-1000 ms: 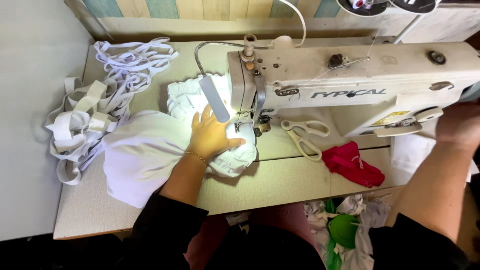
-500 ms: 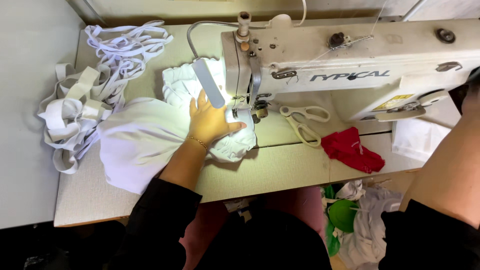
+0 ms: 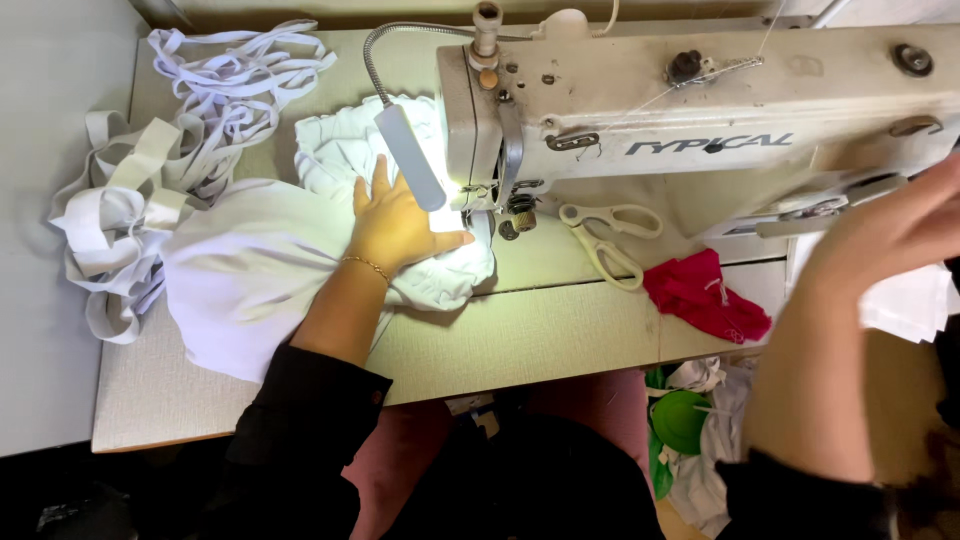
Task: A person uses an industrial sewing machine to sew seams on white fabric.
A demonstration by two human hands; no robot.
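Observation:
My left hand (image 3: 398,226) lies flat on a bunched white fabric (image 3: 262,272), pressing it down beside the needle of a cream sewing machine (image 3: 700,110). A small lamp on a flexible neck (image 3: 410,155) lights the spot just above my fingers. My right hand (image 3: 895,228) is raised at the right end of the machine, near its wheel, blurred; whether it grips anything is unclear. White cloth (image 3: 915,300) lies just under it.
A tangle of white elastic straps (image 3: 170,130) lies at the table's left. Cream-handled scissors (image 3: 605,240) and a crumpled red cloth (image 3: 705,297) rest on the table (image 3: 540,335) right of the needle. Below the table edge sit fabric scraps and a green object (image 3: 680,420).
My right hand has risen from the table's right edge to the machine's right end. My left hand stays pressed on the white fabric. The camera has tilted closer.

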